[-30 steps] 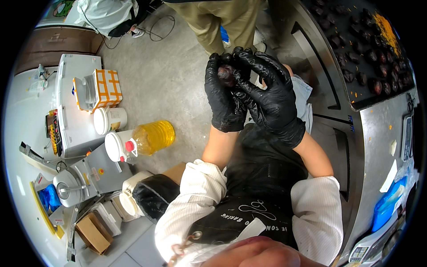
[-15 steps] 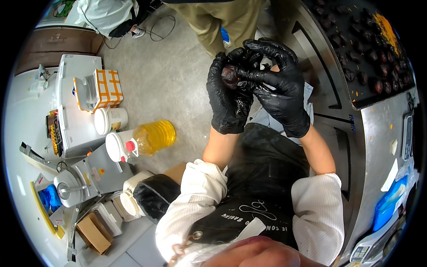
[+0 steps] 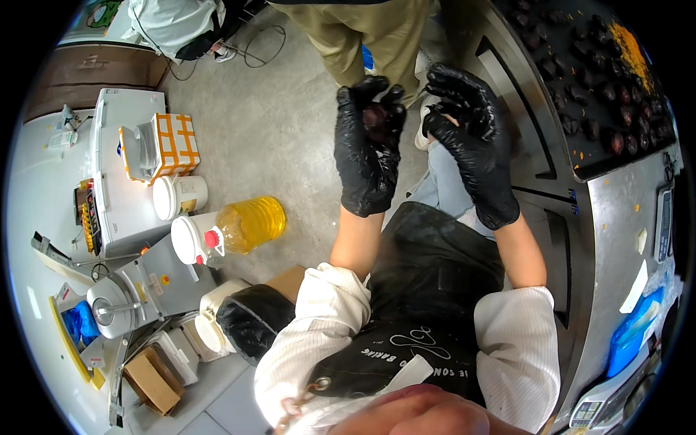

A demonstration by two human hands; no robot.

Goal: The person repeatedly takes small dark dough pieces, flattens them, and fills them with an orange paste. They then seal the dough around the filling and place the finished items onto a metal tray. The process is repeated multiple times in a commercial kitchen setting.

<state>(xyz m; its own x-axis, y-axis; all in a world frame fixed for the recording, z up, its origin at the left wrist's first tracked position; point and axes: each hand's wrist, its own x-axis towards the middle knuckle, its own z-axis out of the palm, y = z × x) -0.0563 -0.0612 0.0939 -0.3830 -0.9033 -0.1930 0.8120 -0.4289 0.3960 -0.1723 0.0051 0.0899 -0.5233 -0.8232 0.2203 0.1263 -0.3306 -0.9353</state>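
Note:
Both my hands wear shiny black gloves and are raised in front of my dark apron. Cupped in my left hand [image 3: 368, 167] is a dark reddish-brown ball [image 3: 375, 119], with the fingers curled around it. My right hand [image 3: 480, 156] is apart from it, a short way to the right. Its fingers are bent and spread from the thumb, and I see nothing held in it. A small skin-coloured patch shows near its thumb, which I cannot make out. On the right, a black tray [image 3: 591, 165] bears many similar dark lumps and a pile of orange-yellow crumbs [image 3: 631, 54].
The tray lies on a steel counter [image 3: 616, 210] above dark-handled doors. A scale [image 3: 663, 221] and a blue bag [image 3: 638, 326] are farther along it. Leftward on the floor stand an oil jug [image 3: 254, 223] and white buckets [image 3: 167, 197]. A person's khaki-trousered legs [image 3: 348, 43] are ahead.
My hands have parted: the right has let go of the ball and moved right. The ball stays in my left hand, which has shifted slightly left.

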